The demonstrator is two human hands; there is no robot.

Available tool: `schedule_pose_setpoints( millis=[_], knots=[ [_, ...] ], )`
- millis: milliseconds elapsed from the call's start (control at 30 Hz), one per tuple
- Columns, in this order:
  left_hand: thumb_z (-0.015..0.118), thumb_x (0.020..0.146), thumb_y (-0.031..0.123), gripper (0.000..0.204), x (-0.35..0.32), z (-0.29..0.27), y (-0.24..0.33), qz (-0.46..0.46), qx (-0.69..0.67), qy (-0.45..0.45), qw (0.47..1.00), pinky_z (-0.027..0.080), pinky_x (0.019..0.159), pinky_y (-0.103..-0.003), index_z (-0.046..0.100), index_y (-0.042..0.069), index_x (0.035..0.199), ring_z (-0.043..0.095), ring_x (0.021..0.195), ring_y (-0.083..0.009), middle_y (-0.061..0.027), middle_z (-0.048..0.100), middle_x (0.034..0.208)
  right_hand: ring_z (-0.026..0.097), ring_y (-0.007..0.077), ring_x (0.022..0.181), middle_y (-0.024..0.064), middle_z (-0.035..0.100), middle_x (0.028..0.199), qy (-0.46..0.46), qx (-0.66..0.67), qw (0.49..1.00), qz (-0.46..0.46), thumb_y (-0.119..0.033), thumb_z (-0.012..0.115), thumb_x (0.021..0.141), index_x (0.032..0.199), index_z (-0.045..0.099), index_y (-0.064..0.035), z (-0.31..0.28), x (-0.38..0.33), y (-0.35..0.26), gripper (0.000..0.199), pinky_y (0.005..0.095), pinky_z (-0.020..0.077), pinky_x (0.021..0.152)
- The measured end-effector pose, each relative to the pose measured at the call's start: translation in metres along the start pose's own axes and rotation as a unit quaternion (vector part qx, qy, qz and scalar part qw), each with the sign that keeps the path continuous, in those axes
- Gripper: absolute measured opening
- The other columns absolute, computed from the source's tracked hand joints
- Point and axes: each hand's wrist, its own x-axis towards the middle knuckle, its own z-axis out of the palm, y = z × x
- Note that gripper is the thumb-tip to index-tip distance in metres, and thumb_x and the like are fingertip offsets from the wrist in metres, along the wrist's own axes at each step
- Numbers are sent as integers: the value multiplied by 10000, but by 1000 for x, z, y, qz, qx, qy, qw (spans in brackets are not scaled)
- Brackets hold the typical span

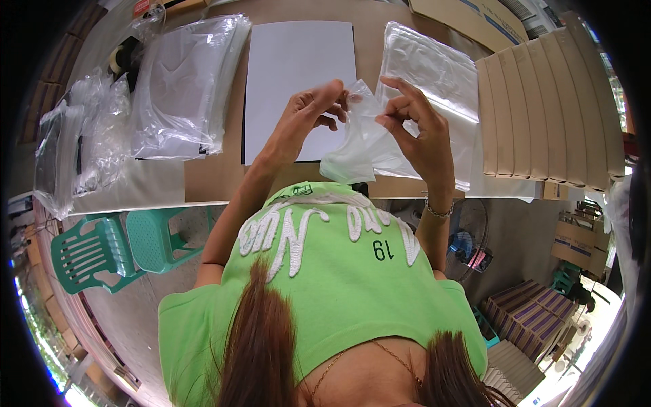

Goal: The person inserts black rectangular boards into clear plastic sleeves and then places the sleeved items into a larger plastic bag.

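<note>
A thin, clear plastic bag (354,139) hangs crumpled between my two hands, above the table's near edge. My left hand (313,112) is closed, its fingertips pinching the upper left part of the bag. On the other side my right hand (419,122) is bent, thumb and fingers closed on the bag's right edge, the index finger raised. Under my left hand lies a white sheet (298,61) with a dark edge showing beneath it. A stack of clear plastic bags (434,74) lies behind and under my right hand.
A pile of plastic-wrapped packs (186,88) and loose crinkled plastic (102,129) lie at left, near a tape roll (122,57). A row of brown cardboard pieces (546,112) stands at right. Green plastic chairs (95,251) are below the table's left edge.
</note>
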Motion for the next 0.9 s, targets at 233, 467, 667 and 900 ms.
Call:
schedule_pose_setpoints(
  millis=[233,467,667,900],
  knots=[
    [680,820,283,234,2,4,2,35,99,-6,994,405,641,-210,685,67,909,537,707,-53,5,664,814,563,141,690,40,600,783,-27,-22,998,-45,-47,713,718,1135,604,-111,0,0,2,436,284,484,669],
    [743,762,262,220,5,10,6,13,52,-68,996,366,548,-199,685,68,850,499,638,-34,17,627,718,612,228,844,36,640,892,-25,-80,980,-182,-58,712,698,1012,658,-96,-2,15,-7,320,324,506,728],
    [755,754,260,263,5,8,11,-78,-74,-98,989,382,558,-182,650,68,899,517,673,-34,18,610,785,619,219,877,40,650,864,-19,-51,966,-254,3,696,693,854,643,-53,-4,25,-5,178,318,508,751],
    [725,779,311,288,6,-31,5,-98,-112,-9,989,434,688,-181,626,73,907,547,731,-47,26,587,816,535,102,590,18,548,653,124,309,927,-171,-150,565,893,974,506,-38,-19,17,8,150,313,527,675]
  ],
)
